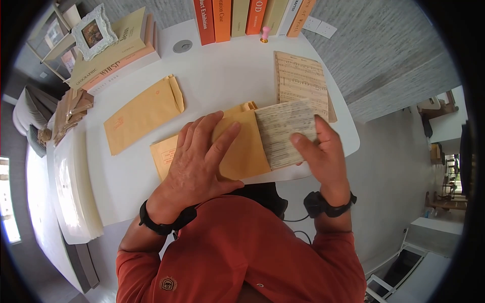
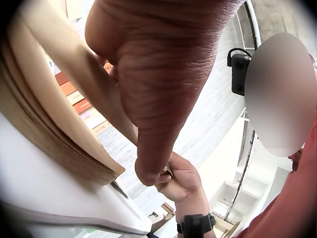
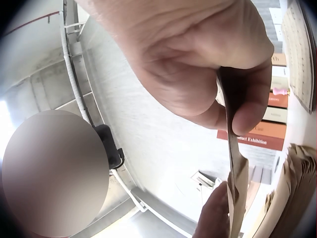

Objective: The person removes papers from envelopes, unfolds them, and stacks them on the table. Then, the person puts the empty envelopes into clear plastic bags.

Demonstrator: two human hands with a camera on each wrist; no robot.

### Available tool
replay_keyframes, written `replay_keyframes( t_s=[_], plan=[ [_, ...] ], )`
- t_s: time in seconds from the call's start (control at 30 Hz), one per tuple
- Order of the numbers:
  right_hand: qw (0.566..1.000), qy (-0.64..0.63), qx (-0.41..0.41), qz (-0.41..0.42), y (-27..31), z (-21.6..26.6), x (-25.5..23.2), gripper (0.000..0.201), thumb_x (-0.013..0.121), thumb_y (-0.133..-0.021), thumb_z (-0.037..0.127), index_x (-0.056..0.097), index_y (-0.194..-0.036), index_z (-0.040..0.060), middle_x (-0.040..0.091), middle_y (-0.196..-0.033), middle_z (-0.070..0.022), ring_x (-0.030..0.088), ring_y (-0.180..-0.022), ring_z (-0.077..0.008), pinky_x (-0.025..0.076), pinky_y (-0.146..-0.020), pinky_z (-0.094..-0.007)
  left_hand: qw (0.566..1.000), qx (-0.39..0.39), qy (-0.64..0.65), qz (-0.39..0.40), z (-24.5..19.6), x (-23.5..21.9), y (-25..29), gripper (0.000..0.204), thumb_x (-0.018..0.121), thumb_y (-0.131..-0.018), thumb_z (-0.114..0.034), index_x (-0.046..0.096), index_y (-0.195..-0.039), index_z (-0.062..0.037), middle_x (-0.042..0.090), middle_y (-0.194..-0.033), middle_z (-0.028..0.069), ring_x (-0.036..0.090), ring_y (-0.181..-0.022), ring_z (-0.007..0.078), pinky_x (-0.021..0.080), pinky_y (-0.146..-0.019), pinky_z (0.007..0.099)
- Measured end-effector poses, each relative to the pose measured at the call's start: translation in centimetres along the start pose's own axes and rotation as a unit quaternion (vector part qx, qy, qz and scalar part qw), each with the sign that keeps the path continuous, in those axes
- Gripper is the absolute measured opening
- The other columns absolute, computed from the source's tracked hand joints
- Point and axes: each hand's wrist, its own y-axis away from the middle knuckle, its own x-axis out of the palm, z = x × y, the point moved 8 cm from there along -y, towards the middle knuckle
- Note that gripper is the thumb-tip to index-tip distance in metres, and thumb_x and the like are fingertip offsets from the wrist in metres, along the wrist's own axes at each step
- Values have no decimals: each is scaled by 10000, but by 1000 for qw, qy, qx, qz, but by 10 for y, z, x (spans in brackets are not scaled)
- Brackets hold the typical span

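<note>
A kraft paper envelope [image 1: 241, 149] lies near the desk's front edge, its mouth facing right. My left hand [image 1: 194, 159] holds it, fingers spread over the top face and thumb at the near edge. Out of the mouth sticks a thin stack of printed paper [image 1: 283, 129], covered in dark close lines. My right hand [image 1: 326, 154] pinches the stack's right end, thumb on top and fingers underneath. In the right wrist view the paper's edge [image 3: 229, 109] shows between thumb and fingers. The stack's left part is hidden inside the envelope.
Another kraft envelope [image 1: 144, 115] lies behind on the left, with sheet music [image 1: 302, 81] at the back right. Upright books [image 1: 222, 20], a pink-handled stamp [image 1: 265, 33], stacked books with a white frame [image 1: 96, 33], brown packets [image 1: 70, 111] and pale sheets [image 1: 76, 187] surround the desk [image 1: 222, 76].
</note>
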Motion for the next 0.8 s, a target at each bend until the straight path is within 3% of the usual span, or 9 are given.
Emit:
replay_keyframes(
  t_s=[0.07, 0.1, 0.2, 0.33, 0.37, 0.47, 0.6, 0.8],
  plan=[
    [1000, -21, -10, 1, 0, -2, 19, 270, 576, -1004, 152, 593, -1205, -26, 651, -852, -9, 592, -729, -36, 525, -569, -231, 1000, 1, -5, -4, 0, -1, -1, 1133, 970, -480, -279, 447, -1472, -112, 410, -1441, 231, 452, -1290, 442, 399, -1061, 536],
    [998, -17, -60, -28, -1, 8, 22, 226, 536, -1029, 160, 609, -1151, -15, 608, -845, 7, 531, -695, -19, 490, -578, -218, 1000, 1, -8, -7, 0, -2, -2, 1132, 975, -489, -279, 443, -1473, -109, 403, -1451, 236, 450, -1292, 452, 406, -1061, 534],
    [995, -7, -88, -48, -3, -5, -1, 173, 513, -1040, 127, 620, -1069, -7, 595, -908, -3, 484, -697, -13, 444, -593, -199, 1000, -1, -27, -9, 3, -7, 0, 1127, 975, -487, -280, 449, -1468, -102, 410, -1447, 233, 450, -1294, 450, 402, -1067, 533],
    [980, 67, -186, 2, -3, 18, 28, 90, 558, -991, 43, 623, -1023, -10, 598, -1079, -74, 537, -771, -67, 461, -656, -231, 1000, 9, -28, -12, 1, -6, -3, 1124, 975, -487, -284, 453, -1467, -108, 412, -1446, 223, 449, -1296, 445, 398, -1071, 533],
    [978, 94, -184, 1, -5, 19, 31, 87, 585, -966, 35, 638, -1014, -14, 589, -1152, -111, 592, -835, -124, 497, -724, -271, 1000, 12, -24, -16, 0, -6, -3, 1123, 974, -487, -284, 454, -1467, -110, 413, -1445, 221, 448, -1297, 444, 398, -1071, 533],
    [979, 84, -185, 28, -8, 14, 43, 95, 593, -955, 36, 656, -1004, -16, 590, -1166, -130, 623, -896, -169, 517, -775, -300, 1000, 11, -21, -16, -1, -7, -4, 1115, 972, -491, -284, 456, -1465, -117, 414, -1443, 216, 446, -1299, 441, 396, -1072, 536],
    [974, 122, -191, 28, -8, 13, 47, 97, 606, -939, 32, 663, -1000, -17, 590, -1165, -141, 634, -887, -195, 523, -778, -312, 999, 11, -19, -29, -1, -11, -4, 1077, 957, -473, -274, 499, -1434, -112, 451, -1386, 205, 485, -1253, 409, 406, -1031, 520],
    [970, 135, -197, 34, -8, 13, 51, 114, 628, -949, 60, 654, -1035, -11, 589, -1171, -137, 634, -878, -192, 526, -779, -313, 1000, 12, -17, -3, 2, -8, -4, 1098, 966, -502, -279, 459, -1462, -112, 415, -1443, 217, 443, -1302, 447, 390, -1072, 550]
  ],
)
